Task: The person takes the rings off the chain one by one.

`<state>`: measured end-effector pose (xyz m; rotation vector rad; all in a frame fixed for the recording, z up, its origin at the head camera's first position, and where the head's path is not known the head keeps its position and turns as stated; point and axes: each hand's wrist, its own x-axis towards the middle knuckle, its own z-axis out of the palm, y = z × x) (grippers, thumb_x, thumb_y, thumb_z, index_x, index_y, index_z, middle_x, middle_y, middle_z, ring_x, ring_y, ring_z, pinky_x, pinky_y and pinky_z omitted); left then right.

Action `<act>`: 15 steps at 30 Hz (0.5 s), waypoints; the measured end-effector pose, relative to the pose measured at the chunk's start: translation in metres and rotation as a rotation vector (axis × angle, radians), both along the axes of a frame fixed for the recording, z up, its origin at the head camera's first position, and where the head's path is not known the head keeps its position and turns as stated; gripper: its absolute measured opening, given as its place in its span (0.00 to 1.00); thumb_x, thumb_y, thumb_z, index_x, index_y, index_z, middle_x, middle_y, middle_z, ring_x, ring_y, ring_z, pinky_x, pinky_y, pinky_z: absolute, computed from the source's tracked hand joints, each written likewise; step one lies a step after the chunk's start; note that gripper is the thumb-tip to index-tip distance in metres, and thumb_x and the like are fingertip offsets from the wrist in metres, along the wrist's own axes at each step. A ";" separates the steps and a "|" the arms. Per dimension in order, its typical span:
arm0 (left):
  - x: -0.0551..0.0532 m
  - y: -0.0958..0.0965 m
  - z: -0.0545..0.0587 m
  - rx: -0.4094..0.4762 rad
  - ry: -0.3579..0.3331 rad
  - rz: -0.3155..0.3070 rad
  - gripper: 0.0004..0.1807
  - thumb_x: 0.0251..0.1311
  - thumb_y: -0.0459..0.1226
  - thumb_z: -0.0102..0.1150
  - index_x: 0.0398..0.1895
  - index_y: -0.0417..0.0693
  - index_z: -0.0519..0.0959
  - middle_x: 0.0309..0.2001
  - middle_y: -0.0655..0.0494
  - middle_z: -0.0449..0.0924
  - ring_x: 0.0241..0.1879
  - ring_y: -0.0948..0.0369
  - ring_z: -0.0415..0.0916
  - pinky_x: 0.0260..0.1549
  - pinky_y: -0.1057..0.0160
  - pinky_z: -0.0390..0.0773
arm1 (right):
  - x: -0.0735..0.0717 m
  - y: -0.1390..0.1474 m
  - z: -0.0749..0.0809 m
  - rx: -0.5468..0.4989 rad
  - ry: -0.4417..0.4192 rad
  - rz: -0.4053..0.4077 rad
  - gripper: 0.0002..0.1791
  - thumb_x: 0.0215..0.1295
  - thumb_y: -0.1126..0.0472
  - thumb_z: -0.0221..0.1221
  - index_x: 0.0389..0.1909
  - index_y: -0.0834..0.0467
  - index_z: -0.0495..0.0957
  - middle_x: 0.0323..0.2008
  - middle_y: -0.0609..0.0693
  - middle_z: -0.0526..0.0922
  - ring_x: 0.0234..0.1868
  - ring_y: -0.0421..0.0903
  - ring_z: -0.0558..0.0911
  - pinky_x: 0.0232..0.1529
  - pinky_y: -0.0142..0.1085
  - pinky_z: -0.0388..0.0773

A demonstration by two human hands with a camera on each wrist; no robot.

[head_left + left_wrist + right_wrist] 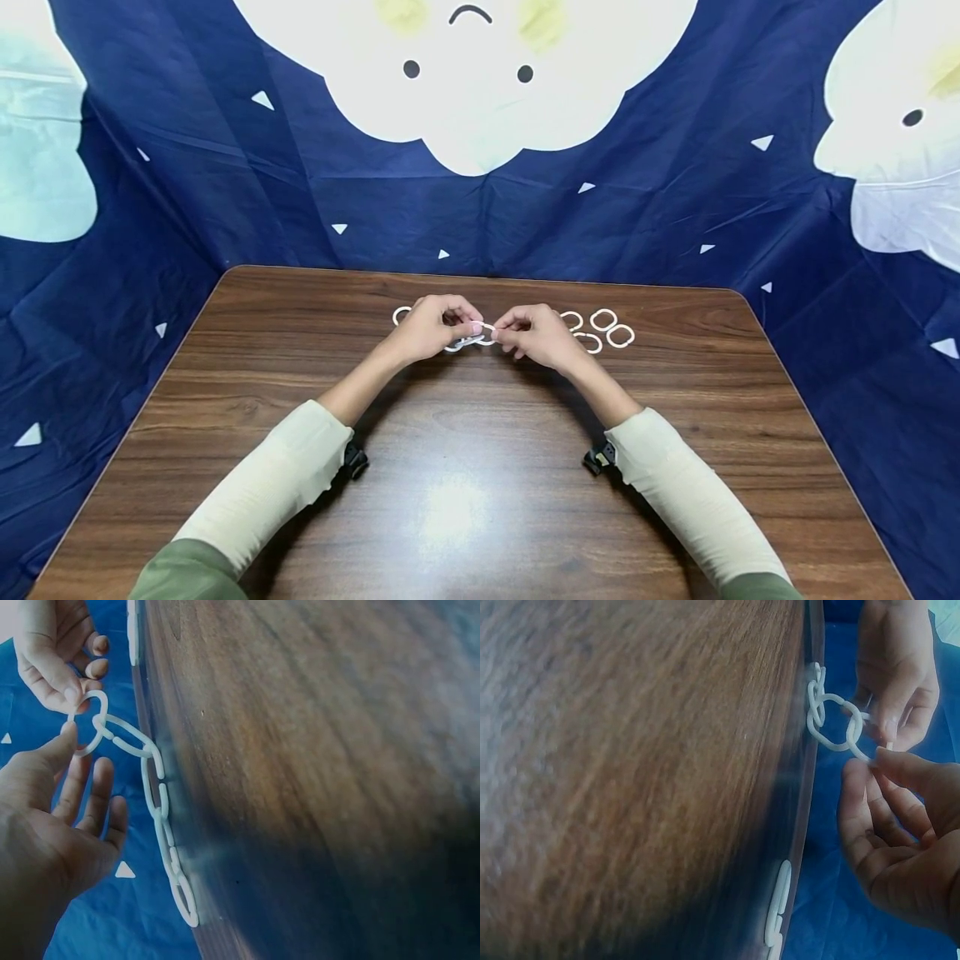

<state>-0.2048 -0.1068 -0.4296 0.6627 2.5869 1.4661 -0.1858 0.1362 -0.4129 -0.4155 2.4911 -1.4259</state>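
Note:
My left hand (pixel 431 329) and right hand (pixel 543 336) meet near the table's far edge, both pinching one white plastic chain link (pixel 105 705) between thumb and fingertips. That link is raised off the table and threaded through the end link of a white chain (pixel 147 784). In the left wrist view the chain runs down from it to the tabletop. The left hand's other fingers are spread; the right hand's are loosely bent. From the right wrist, the held link (pixel 853 735) crosses the chain's end link (pixel 826 745), its outer side partly hidden by the fingertips.
To the right of my right hand, several loose white links (pixel 608 336) lie on the brown wooden table (pixel 465 417). Part of the chain shows left of my left hand as a white loop (pixel 394 317). A blue cloth (pixel 495 225) with clouds hangs beyond the table.

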 end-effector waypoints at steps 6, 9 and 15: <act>0.002 -0.002 0.002 -0.003 -0.004 0.004 0.05 0.71 0.35 0.78 0.45 0.43 0.92 0.39 0.49 0.92 0.41 0.56 0.85 0.46 0.61 0.82 | 0.000 0.000 -0.001 -0.008 -0.001 0.002 0.06 0.76 0.63 0.71 0.46 0.63 0.92 0.40 0.67 0.93 0.35 0.59 0.91 0.42 0.54 0.93; 0.003 -0.003 0.003 -0.016 -0.003 0.008 0.06 0.71 0.36 0.78 0.45 0.44 0.92 0.40 0.49 0.92 0.42 0.55 0.86 0.47 0.60 0.82 | 0.000 0.000 -0.002 -0.015 -0.001 0.001 0.06 0.76 0.63 0.71 0.45 0.63 0.92 0.40 0.68 0.93 0.36 0.61 0.91 0.42 0.55 0.93; 0.002 -0.008 0.000 -0.037 -0.007 0.003 0.06 0.70 0.36 0.78 0.45 0.44 0.92 0.39 0.51 0.92 0.40 0.59 0.84 0.44 0.64 0.81 | 0.000 0.001 -0.002 -0.034 -0.002 -0.001 0.07 0.76 0.64 0.71 0.46 0.66 0.91 0.39 0.68 0.92 0.38 0.64 0.91 0.40 0.52 0.93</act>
